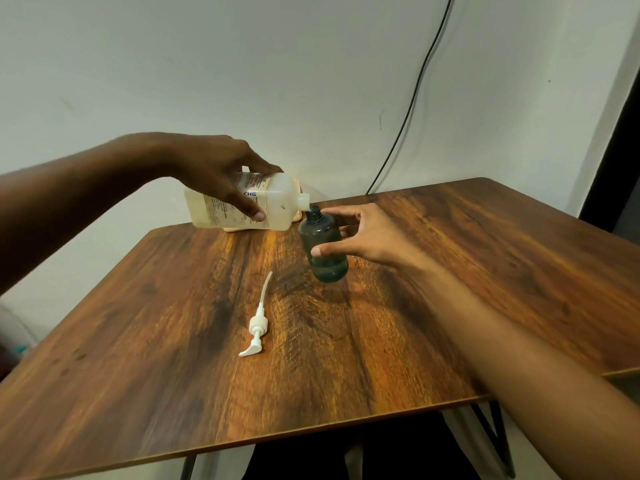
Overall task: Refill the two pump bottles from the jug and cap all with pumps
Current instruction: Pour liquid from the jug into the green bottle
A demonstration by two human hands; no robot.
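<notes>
At the far middle of the wooden table, in the head view, the left hand grips the translucent jug around its body, thumb on the near face and fingers over the top, tipping it almost level so its open spout sits just above the mouth of the dark green bottle. The right hand steadies that bottle, thumb on its near side and fingers curled round the far side, in a light clasp rather than a tight one. The bottle stands on the table, leaning slightly, with only a little liquid visible at its base. The jug looks like thin, squeezable plastic, and probably light, since little liquid shows in it; a grip at mid-body, as now, gives control of the tilt, though a hard squeeze could send liquid out in a gush. The small bottle looks stiff but light and easy to tip, so holding it low and firmly seems wise, especially if soap makes it slippery. A white pump lies loose on the near table, its tube pointing away. A pale object, partly hidden behind the jug, cannot be identified.
</notes>
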